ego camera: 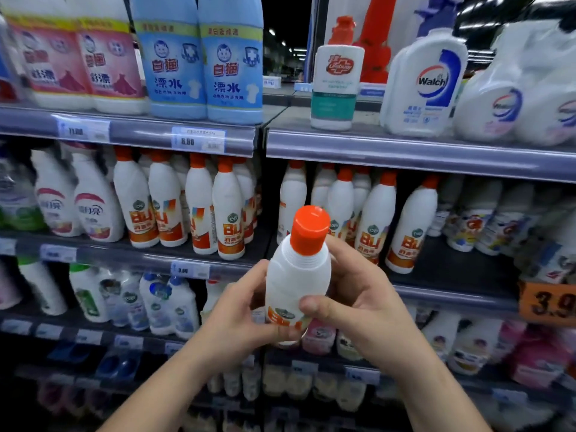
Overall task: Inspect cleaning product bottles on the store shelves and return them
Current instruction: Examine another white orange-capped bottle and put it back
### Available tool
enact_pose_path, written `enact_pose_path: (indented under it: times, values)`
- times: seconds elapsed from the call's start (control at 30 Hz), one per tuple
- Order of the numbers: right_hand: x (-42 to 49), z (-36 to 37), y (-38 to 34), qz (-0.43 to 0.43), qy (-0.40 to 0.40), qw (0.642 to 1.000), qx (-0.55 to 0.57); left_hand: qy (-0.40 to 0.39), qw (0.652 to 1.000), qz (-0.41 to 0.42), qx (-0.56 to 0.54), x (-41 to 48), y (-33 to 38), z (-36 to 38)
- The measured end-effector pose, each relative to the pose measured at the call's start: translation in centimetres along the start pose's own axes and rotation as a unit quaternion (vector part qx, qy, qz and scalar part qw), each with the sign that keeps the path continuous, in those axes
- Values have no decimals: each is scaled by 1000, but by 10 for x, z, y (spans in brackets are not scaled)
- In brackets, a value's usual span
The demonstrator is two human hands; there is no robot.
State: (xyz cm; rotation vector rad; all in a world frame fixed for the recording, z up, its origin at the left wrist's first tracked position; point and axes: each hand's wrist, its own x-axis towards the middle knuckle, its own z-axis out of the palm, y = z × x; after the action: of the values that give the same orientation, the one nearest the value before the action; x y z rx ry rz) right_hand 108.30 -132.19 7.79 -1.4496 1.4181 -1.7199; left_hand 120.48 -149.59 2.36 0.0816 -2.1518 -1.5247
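Right thumb (316, 307) pressed flat across the front of the white bottle (296, 275), just above its orange label (280, 318). The other right fingers (343, 255) are curled round the back below the neck. The left fingers (254, 280) wrap the lower body from the other side, so both the left hand (233, 319) and the right hand (364, 307) grip it. The bottle is upright, tilted slightly right, and held in the air in front of the middle shelf (124, 254), with its orange cap (310, 230) screwed on.

The step in hand is judged to be inspection. To do it well, turn the bottle about its long axis with the fingertips and slide the thumb clear of the label so the print can be read. Support the base throughout, since the smooth plastic may slip. Check the cap seam for leakage before tilting.

To return it, the row of matching bottles (229, 213) marks the place. Set it down upright, label forward, without knocking its neighbours. Whether a free slot lies behind the held bottle cannot be told.
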Motion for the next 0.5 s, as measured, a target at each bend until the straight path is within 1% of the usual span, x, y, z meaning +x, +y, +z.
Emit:
enact_pose_path:
  times: [0.17, 0.3, 0.4, 0.5]
  values:
    - [3, 1, -4, 8, 25, 1000, -13, 0, 1000, 23, 4, 10, -2, -2]
    - [12, 5, 5, 23, 99, 994, -26, -22, 1000, 17, 6, 10, -6, -3]
    - [22, 14, 17, 43, 152, 987, 35, -37, 998, -26, -31, 9, -2, -10]
    - [36, 23, 30, 76, 185, 968, 149, -75, 981, -98, -148, 13, -1, -26]
